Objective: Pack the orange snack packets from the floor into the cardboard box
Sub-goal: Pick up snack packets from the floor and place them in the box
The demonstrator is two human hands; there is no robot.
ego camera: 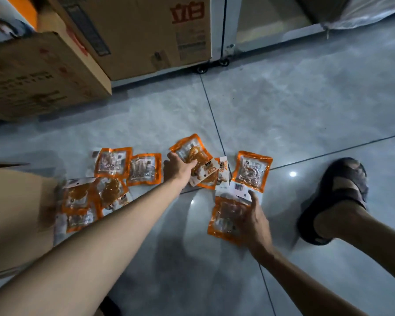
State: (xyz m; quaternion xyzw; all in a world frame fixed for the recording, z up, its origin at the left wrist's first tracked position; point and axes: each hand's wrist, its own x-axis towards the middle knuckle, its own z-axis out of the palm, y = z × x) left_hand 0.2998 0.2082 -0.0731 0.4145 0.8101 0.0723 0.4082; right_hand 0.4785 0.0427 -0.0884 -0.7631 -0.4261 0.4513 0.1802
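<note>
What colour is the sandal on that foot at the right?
The sandal looks dark, brownish-grey, in the head view.

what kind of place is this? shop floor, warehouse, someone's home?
Probably a stockroom or small warehouse, not certain. Printed cardboard cartons are stacked at the back beside a metal-framed unit on caster wheels, and many identical orange snack packets lie on the grey tiled floor.
</note>
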